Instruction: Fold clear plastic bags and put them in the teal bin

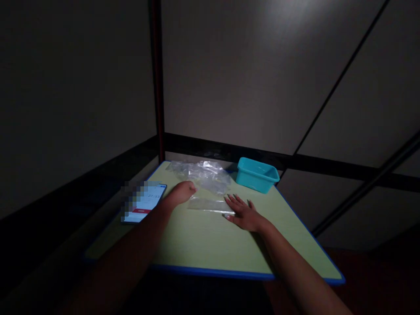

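Flat plastic bag (208, 204) between hands; right fingers (233, 203) touching.

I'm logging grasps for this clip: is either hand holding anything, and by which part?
Nothing is gripped. The right hand lies flat, fingertips on the right end of a flat clear plastic bag; the left hand touches its left end.

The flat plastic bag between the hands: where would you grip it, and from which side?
Probably at its left short end, pinched from the left. The flat plastic bag lies flush on the table, with the right hand spread flat over its right end. The left hand, curled, sits at the free end.
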Action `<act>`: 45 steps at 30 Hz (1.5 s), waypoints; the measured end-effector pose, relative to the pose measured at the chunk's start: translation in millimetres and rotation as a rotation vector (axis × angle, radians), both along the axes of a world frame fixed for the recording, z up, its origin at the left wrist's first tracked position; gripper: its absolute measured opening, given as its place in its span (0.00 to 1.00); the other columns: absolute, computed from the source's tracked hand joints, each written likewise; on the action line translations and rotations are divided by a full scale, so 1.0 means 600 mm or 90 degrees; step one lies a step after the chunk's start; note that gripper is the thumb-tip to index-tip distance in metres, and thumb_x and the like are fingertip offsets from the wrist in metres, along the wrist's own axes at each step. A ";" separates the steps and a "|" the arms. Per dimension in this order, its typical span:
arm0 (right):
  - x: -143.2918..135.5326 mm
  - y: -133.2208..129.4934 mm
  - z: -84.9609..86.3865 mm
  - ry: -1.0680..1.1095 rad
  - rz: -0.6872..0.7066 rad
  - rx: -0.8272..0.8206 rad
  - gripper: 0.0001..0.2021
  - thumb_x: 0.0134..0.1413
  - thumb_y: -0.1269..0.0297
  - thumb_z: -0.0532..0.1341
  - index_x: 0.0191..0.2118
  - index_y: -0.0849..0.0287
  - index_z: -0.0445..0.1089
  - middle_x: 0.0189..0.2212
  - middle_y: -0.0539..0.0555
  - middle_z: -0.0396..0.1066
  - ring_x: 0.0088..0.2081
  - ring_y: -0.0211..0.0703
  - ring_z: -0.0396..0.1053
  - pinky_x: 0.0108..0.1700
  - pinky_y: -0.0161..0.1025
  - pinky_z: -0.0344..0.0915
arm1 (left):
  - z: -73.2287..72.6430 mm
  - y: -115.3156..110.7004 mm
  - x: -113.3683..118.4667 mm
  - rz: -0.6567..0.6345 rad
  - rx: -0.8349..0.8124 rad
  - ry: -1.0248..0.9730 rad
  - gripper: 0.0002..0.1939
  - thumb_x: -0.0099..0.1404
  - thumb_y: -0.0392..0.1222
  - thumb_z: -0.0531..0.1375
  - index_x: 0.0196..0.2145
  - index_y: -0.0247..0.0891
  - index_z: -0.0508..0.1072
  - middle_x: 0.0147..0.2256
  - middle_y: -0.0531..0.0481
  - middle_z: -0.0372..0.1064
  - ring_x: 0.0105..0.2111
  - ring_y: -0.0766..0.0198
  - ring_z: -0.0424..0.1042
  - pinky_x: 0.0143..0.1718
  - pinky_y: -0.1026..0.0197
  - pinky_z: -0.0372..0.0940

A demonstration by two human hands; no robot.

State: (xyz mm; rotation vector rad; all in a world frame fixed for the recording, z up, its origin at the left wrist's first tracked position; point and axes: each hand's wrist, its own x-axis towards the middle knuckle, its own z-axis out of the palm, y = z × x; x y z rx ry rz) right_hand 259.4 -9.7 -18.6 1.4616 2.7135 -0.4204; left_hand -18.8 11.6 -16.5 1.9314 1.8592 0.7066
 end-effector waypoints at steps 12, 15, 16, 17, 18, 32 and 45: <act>0.000 0.001 0.000 0.013 -0.009 -0.015 0.37 0.53 0.38 0.45 0.65 0.44 0.33 0.65 0.48 0.29 0.65 0.52 0.25 0.58 0.65 0.28 | 0.002 -0.007 0.009 -0.050 0.055 -0.036 0.02 0.53 0.37 0.59 0.24 0.37 0.68 0.25 0.53 0.67 0.27 0.65 0.66 0.28 0.66 0.57; -0.001 -0.001 0.002 0.021 -0.008 -0.020 0.37 0.52 0.37 0.45 0.65 0.44 0.34 0.65 0.48 0.29 0.65 0.52 0.25 0.58 0.65 0.27 | 0.018 -0.009 0.011 0.016 0.197 -0.048 0.05 0.60 0.38 0.52 0.32 0.38 0.68 0.37 0.48 0.67 0.36 0.63 0.67 0.37 0.63 0.60; -0.001 -0.002 0.004 0.024 -0.008 -0.022 0.38 0.52 0.37 0.45 0.65 0.44 0.34 0.65 0.48 0.30 0.65 0.52 0.25 0.58 0.64 0.27 | 0.024 -0.011 0.010 0.058 0.277 -0.061 0.07 0.62 0.40 0.51 0.34 0.38 0.67 0.39 0.46 0.66 0.37 0.62 0.66 0.39 0.62 0.61; -0.002 -0.003 0.006 0.028 -0.007 -0.022 0.38 0.52 0.36 0.45 0.65 0.44 0.34 0.65 0.48 0.30 0.65 0.52 0.25 0.58 0.65 0.27 | 0.028 -0.012 0.010 0.095 0.349 -0.069 0.08 0.62 0.41 0.51 0.36 0.38 0.67 0.40 0.46 0.65 0.39 0.60 0.66 0.40 0.62 0.61; -0.002 -0.004 0.007 0.032 -0.007 -0.022 0.38 0.51 0.36 0.45 0.65 0.44 0.34 0.65 0.48 0.30 0.65 0.52 0.26 0.58 0.65 0.27 | 0.030 -0.013 0.009 0.118 0.384 -0.069 0.08 0.63 0.42 0.51 0.37 0.39 0.66 0.41 0.45 0.64 0.41 0.59 0.66 0.40 0.61 0.61; -0.001 -0.003 0.006 0.084 -0.023 -0.021 0.37 0.52 0.37 0.46 0.64 0.48 0.41 0.65 0.51 0.35 0.65 0.56 0.27 0.57 0.68 0.28 | -0.011 0.009 -0.016 -0.033 0.119 0.005 0.11 0.56 0.43 0.58 0.35 0.35 0.68 0.33 0.48 0.67 0.34 0.61 0.68 0.36 0.60 0.62; 0.010 -0.005 0.006 0.087 -0.072 0.029 0.36 0.53 0.37 0.44 0.64 0.49 0.44 0.65 0.57 0.35 0.65 0.55 0.28 0.56 0.68 0.27 | -0.010 0.006 -0.002 -0.188 0.032 -0.066 0.06 0.48 0.42 0.58 0.22 0.38 0.64 0.21 0.57 0.59 0.26 0.65 0.63 0.28 0.65 0.59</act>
